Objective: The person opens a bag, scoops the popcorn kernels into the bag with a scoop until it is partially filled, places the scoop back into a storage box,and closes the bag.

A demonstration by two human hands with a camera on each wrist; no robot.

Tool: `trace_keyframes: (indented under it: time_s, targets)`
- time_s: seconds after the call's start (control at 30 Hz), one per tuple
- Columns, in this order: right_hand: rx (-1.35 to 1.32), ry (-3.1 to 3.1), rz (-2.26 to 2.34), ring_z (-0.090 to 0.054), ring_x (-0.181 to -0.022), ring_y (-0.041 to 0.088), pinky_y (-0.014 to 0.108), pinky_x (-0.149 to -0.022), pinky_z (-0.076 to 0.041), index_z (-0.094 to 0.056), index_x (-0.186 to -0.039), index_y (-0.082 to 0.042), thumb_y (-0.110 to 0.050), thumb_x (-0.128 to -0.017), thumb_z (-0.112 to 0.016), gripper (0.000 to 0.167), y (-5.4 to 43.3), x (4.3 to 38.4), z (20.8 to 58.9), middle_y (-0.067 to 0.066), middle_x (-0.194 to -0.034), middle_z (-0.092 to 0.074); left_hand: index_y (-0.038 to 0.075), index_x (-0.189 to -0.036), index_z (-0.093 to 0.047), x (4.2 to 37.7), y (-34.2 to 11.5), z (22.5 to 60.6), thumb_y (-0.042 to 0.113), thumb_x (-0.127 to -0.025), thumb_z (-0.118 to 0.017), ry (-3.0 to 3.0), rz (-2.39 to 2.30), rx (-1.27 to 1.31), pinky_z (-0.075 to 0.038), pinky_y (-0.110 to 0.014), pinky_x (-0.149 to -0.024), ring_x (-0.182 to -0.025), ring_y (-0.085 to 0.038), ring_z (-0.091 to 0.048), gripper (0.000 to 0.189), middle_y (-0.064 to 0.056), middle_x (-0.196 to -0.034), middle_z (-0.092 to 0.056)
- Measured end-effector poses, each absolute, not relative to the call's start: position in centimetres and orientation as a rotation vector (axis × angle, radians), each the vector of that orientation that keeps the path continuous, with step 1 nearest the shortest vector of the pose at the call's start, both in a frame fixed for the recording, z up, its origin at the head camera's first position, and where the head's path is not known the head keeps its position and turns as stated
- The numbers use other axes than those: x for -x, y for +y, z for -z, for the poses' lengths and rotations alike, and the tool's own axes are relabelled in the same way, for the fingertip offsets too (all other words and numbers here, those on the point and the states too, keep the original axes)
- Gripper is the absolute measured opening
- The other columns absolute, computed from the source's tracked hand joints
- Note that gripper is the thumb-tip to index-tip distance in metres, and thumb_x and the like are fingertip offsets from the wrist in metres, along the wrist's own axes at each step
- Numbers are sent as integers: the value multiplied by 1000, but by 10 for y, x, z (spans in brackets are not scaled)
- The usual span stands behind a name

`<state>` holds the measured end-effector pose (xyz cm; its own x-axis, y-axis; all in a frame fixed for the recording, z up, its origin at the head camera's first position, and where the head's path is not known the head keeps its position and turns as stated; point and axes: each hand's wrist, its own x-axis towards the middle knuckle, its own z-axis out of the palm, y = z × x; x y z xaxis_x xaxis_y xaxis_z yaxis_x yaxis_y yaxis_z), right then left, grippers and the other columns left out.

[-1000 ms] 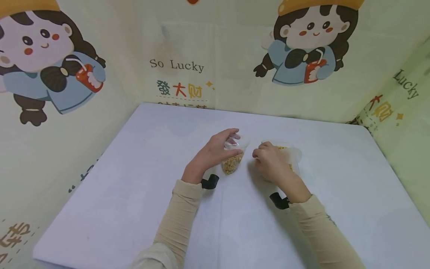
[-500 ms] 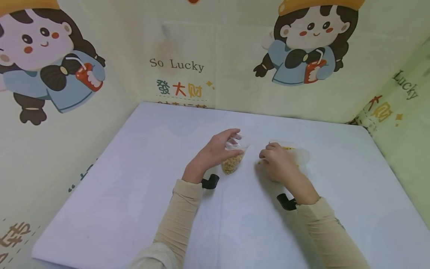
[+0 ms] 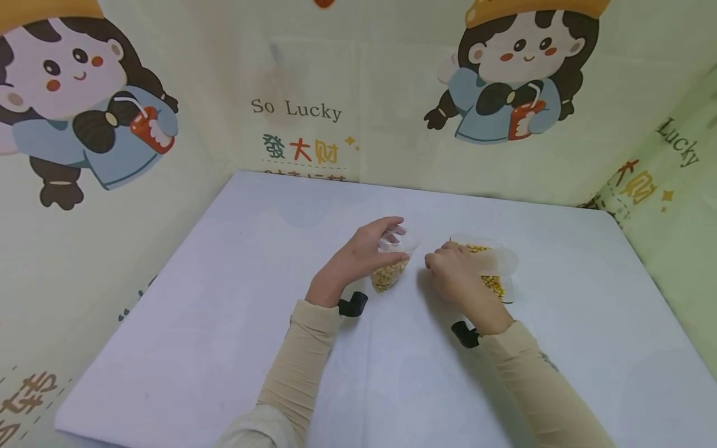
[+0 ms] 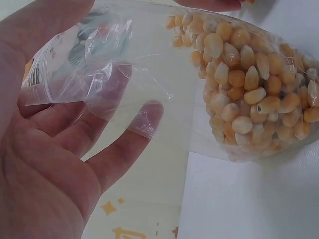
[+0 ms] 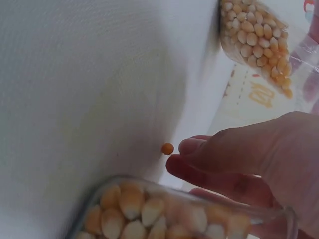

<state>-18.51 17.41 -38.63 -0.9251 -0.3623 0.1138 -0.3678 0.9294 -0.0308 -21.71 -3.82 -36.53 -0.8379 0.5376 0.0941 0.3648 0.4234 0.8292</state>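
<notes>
My left hand [image 3: 361, 252] holds a clear zip bag [image 4: 174, 84] by its upper part, thumb on one side and fingers spread along the other. Corn kernels [image 4: 249, 84] fill the bag's lower end, which tilts over the white table. A single loose kernel [image 5: 168, 149] lies on the table at the fingertips of my right hand [image 5: 249, 154]; a small gap shows between them. That hand's thumb and index finger are bent close to each other. Beside it stands a clear plastic container [image 5: 149, 180] of corn kernels, partly covered by the hand in the head view.
A translucent whitish strip with a rounded end [image 3: 504, 261] lies across the container. Both hands work over the far half of the white table [image 3: 224, 298]. A cloth wall [image 3: 392, 143] with cartoon prints rises behind the table's far edge.
The container shifted right along with my right hand, baring a kernel on the table. The right hand then came back left to it. My left hand and the bag barely moved.
</notes>
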Motion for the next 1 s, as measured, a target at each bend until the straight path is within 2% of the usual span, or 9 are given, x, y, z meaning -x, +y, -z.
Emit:
trace_keyframes:
  time_s: [0.27,0.57,0.77,1.0]
  targets:
    - [-500,-2993,1,-60,-85,32,56,-84,-45,-68,-74,-8,-1,-88,-65,16,169,185,390,11,-76,-68,14,-150,-40,216,-36,363,30,-88,-76,2495,-1360,-805,-51,-38,-98,-121,-15,-57,74,0,-135,-60]
    - [-498,-2913,19,-60,-85,32,54,-81,-45,-66,-75,-7,1,-87,-65,15,168,184,396,13,-78,-69,14,-149,-41,214,-34,363,28,-88,-77,2508,-1343,-811,-51,-37,-98,-120,-15,-57,72,0,-134,-61]
    - [-491,-2899,-59,-61,-89,34,57,-87,-45,-71,-80,-7,1,-88,-64,13,170,185,397,12,-81,-70,14,-150,-40,214,-32,364,28,-88,-76,2497,-1340,-811,-51,-37,-98,-120,-15,-57,73,-2,-135,-60]
    - [-481,-2831,-251,-60,-96,35,57,-92,-43,-75,-90,-6,2,-82,-65,14,175,183,384,12,-86,-72,14,-150,-40,214,-30,365,29,-88,-77,2489,-1334,-793,-50,-36,-99,-120,-14,-57,74,2,-134,-60]
